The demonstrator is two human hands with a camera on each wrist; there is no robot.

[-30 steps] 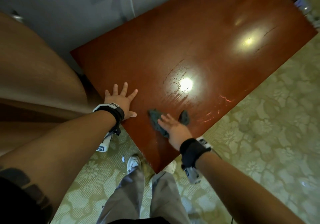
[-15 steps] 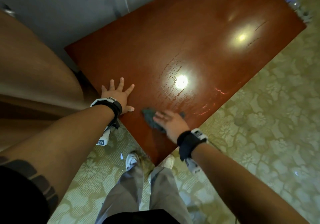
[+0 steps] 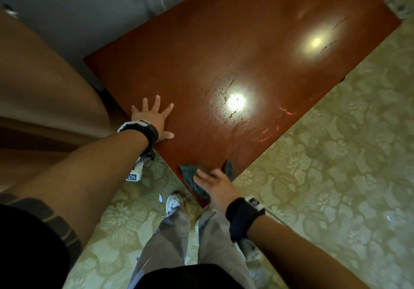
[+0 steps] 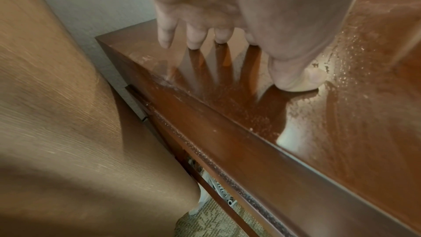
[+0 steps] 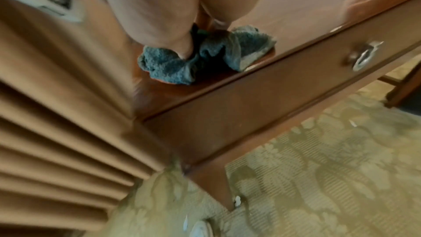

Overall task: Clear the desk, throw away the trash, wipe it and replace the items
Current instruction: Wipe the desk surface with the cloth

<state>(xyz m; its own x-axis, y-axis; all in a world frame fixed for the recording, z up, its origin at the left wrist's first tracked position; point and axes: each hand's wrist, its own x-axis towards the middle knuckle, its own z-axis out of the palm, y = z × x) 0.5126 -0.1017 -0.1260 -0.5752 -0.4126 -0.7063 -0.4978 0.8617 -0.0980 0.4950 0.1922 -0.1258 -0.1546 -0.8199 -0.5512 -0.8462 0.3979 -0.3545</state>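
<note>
The bench point(image 3: 224, 53) lies bare and streaked wet, right hand point(image 3: 218, 188) pressing flat-fingered on the cloth point(image 3: 189, 172) at its near corner, left hand point(image 3: 152, 118) splayed flat by the edge: wiping seems nearly done, items not yet replaced.

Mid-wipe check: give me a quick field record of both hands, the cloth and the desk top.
desk top: wet streaks around the middle glare
cloth: grey-blue, bunched, at the desk's near corner
left hand: flat on the desk top, fingers spread, by its left edge
right hand: presses down on the cloth
</note>
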